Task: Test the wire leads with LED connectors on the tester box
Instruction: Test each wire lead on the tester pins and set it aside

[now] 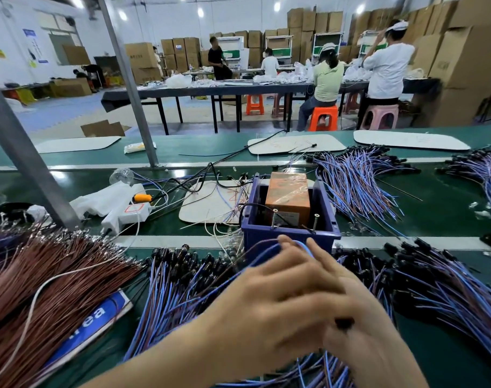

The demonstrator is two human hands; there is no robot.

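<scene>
- Left hand (278,289) lies over right hand (370,331), both blurred.
- A blue lead (266,249) arcs over their fingertips, and a black connector (344,322) shows between the hands. I cannot tell which fingers pinch either.
- Tester box (266,236): 12 o'clock of the hands, orange block (287,197) inside.
- Card (98,315) at 8 o'clock: only "ea" is readable.
- Brown wires (42,275) at 9 o'clock.
</scene>
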